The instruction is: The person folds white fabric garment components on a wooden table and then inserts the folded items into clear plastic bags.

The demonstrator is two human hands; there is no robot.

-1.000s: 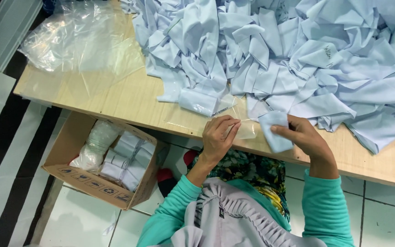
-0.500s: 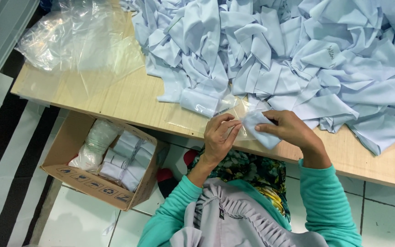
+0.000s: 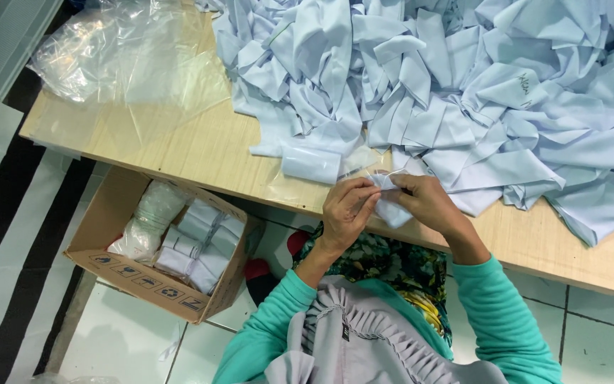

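Both hands meet at the near edge of the wooden table (image 3: pixel 200 149). The left hand (image 3: pixel 346 210) and the right hand (image 3: pixel 428 206) each have their fingers pinched together on a small folded piece of pale blue cloth (image 3: pixel 392 210), held just above the table edge and close to the body. A thin clear plastic bag (image 3: pixel 353 167) lies on the table just beyond the fingertips, beside an already rolled piece of cloth (image 3: pixel 310 163).

The step in hand looks like tightening the fold and easing it into the clear bag. To do it well, I judge the fold should stay pinched flat at both ends, so no corner springs loose; whether the bag mouth is already open between the fingers, I cannot tell.

Farther back and to the right, a large heap of loose pale blue cloth pieces (image 3: pixel 463 85) covers much of the table. At the far left lies a pile of crumpled clear plastic bags (image 3: pixel 122 57). On the floor to the left, below the table, a cardboard box (image 3: pixel 101 235) holds finished bagged rolls (image 3: pixel 197 238), so a neat, compact bundle matters, packed side by side as they are.
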